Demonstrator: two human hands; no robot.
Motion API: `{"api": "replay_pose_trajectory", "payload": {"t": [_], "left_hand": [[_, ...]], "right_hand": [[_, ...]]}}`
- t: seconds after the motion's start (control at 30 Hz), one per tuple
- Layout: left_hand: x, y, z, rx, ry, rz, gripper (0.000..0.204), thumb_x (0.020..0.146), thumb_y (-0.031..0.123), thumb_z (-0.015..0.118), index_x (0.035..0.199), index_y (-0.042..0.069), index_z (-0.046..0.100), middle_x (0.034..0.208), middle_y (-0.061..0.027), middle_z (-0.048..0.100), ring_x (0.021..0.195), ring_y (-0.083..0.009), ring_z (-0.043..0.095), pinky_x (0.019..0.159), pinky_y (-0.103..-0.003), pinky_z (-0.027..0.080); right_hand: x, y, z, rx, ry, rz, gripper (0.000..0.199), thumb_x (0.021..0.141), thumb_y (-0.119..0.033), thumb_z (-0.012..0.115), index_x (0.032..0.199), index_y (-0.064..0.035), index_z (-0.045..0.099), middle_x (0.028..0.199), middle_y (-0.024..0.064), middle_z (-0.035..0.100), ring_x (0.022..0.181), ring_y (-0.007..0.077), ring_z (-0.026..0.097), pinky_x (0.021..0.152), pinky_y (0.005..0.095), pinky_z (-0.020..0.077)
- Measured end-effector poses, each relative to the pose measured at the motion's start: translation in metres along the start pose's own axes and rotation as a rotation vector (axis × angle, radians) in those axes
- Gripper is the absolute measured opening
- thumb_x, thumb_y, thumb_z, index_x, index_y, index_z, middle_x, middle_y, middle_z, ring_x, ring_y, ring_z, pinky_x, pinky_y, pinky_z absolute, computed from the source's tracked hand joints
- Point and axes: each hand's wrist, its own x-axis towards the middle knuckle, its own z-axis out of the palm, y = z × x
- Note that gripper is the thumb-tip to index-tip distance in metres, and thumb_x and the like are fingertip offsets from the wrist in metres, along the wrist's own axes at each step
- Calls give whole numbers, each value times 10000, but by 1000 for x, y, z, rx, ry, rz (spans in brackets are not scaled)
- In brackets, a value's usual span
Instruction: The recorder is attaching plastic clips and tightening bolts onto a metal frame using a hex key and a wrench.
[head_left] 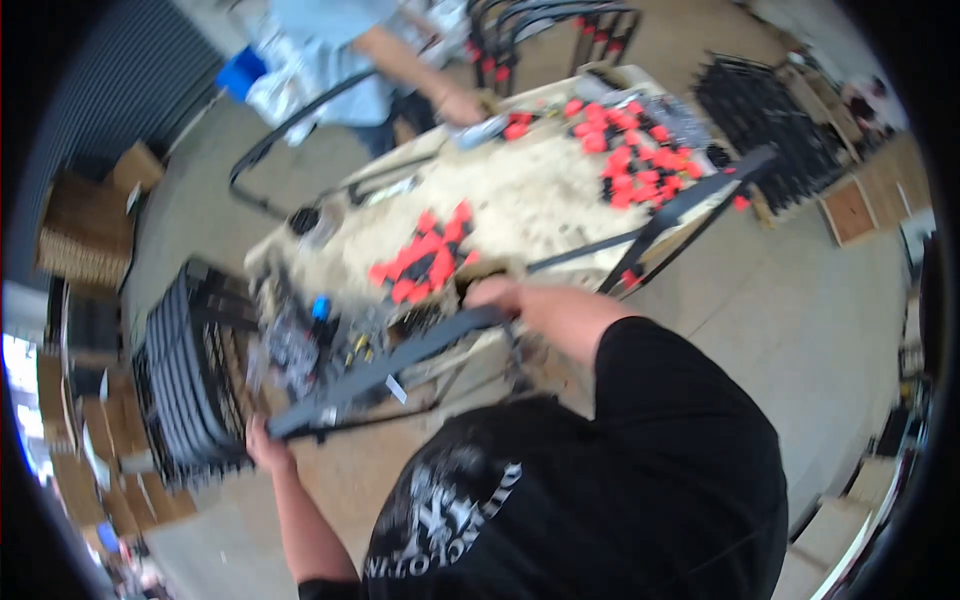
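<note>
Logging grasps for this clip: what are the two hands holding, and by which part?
Both hold one long dark metal frame piece. The left hand grips its near lower end; the right hand closes on its far upper end by the table.

Dark grey flat metal bar (400, 360), long and narrow, part of a thin black rod frame. Lies tilted, low at left, higher at right, along the near edge of the table (540, 200). Small white tag near mid-length. Image blurred.
</note>
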Motion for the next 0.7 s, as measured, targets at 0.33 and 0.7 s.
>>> {"api": "replay_pose_trajectory", "payload": {"t": [0.33,0.7], "left_hand": [[13,9,0,-719,53,-624,379,999,319,492,881,-22,609,823,-62,533,813,-203,479,797,-348,403],[8,-5,-7,-911,184,-779,300,975,323,597,791,91,548,603,4,490,510,-112,469,494,-268,372]], "right_hand": [[11,13,18,59,-259,138,260,557,-68,695,806,-25,752,810,189,714,780,340,697,671,487,504],[20,-3,-4,74,-236,237,259,517,-7,749,773,-32,779,845,164,741,822,301,723,671,458,522]]}}
